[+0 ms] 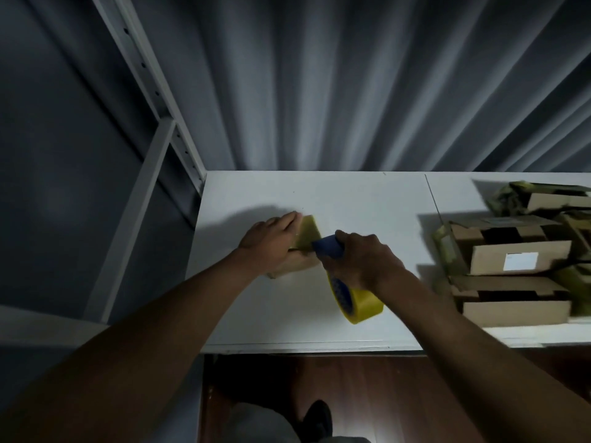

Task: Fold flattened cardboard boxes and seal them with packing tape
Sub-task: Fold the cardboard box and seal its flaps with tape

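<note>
A small cardboard box (306, 235), its top covered in yellowish tape, sits on the white table (367, 199). My left hand (271, 239) lies over the box's left side, fingers stretched across its top, hiding much of it. My right hand (358, 260) grips a tape dispenser with a blue handle (327, 247), its front end against the box's right edge. The yellow tape roll (359, 302) on the dispenser hangs below my right hand, just above the table.
Several folded and taped cardboard boxes (515, 260) are piled on the table's right side, one with a white label. A grey curtain hangs behind the table. A white metal shelf upright (140, 199) stands to the left. Dark wooden floor shows below the table's front edge.
</note>
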